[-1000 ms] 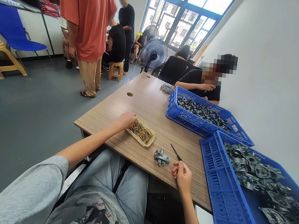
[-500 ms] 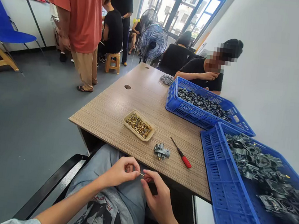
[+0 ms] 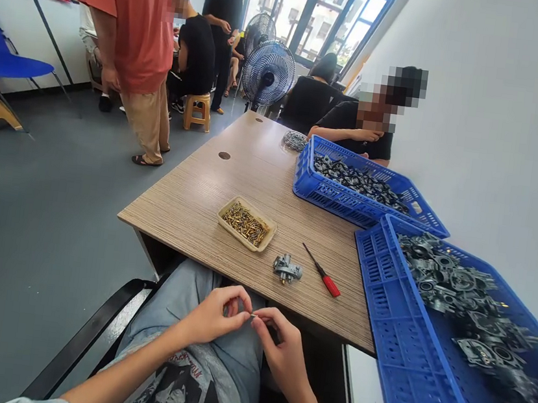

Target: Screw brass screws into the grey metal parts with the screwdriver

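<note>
Pinching a tiny metal piece (image 3: 254, 316) (too small to tell whether screw or spring) between them, the left hand (image 3: 220, 314) and right hand (image 3: 282, 345) meet at lower centre; a slack fingertip grip could drop it onto the jeans (image 3: 190, 286).

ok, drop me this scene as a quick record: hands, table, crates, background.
Left grip: pinching a small metal piece, above the lap
Right grip: fingertips at the same piece, opposite side
Table: tray of brass-coloured pieces; one grey metal part; screwdriver to its right, red handle toward the person
Near crate: blue, holds grey metal parts
Far crate: blue, also holds metal parts
Background: round fan beyond the table
</note>
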A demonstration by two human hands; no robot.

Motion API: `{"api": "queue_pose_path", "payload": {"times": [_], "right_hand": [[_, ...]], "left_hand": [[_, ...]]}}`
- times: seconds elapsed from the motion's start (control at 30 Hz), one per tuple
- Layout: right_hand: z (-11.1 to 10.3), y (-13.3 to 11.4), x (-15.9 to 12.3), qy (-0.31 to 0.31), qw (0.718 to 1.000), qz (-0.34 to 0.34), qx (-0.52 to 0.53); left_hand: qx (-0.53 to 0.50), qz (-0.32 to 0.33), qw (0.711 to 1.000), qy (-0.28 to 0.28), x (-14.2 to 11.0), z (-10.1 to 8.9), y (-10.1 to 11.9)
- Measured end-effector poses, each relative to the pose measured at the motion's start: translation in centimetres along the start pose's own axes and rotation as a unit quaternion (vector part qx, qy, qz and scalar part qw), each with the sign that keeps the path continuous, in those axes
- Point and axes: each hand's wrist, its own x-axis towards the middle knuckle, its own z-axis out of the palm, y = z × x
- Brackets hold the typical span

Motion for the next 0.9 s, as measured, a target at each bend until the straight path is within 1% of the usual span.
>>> {"api": "queue_pose_path", "payload": {"times": [0.07,0.17,0.27,0.33,0.4,0.53,0.63,0.73,0.8,0.9], "right_hand": [[0.0,0.0,0.1,-0.01,1.0,0.018,0.016],[0.1,0.0,0.1,-0.023,0.998,0.037,0.034],[0.0,0.2,0.2,-0.033,0.997,0.054,0.052],[-0.1,0.4,0.2,-0.043,0.994,0.065,0.072],[-0.3,0.7,0.2,-0.049,0.992,0.072,0.088],[-1.2,1.1,0.2,-0.034,0.992,0.08,0.086],[-2.5,1.5,0.3,-0.004,0.994,0.086,0.068],[-4.6,2.6,0.5,0.047,0.994,0.091,0.046],[-6.2,3.9,0.6,0.107,0.989,0.094,0.028],[-8.5,6.8,0.2,0.22,0.971,0.095,-0.002]], "left_hand": [[0.091,0.052,0.994,0.006,-0.3,-0.1,0.5],[0.217,0.126,0.968,-0.006,-0.6,-0.1,0.6],[0.299,0.16,0.941,-0.013,-0.8,0.1,0.2],[0.321,0.166,0.932,-0.015,-0.8,0.3,0.0],[0.317,0.167,0.933,-0.012,-0.7,0.5,-0.1],[0.254,0.154,0.955,0.0,0.4,1.0,-0.6],[0.218,0.144,0.965,0.02,2.3,1.0,-0.8],[0.218,0.159,0.961,0.055,5.2,1.1,-0.4],[0.23,0.179,0.954,0.067,7.6,1.3,0.2],[0.269,0.211,0.938,0.062,11.1,1.8,1.1]]}}
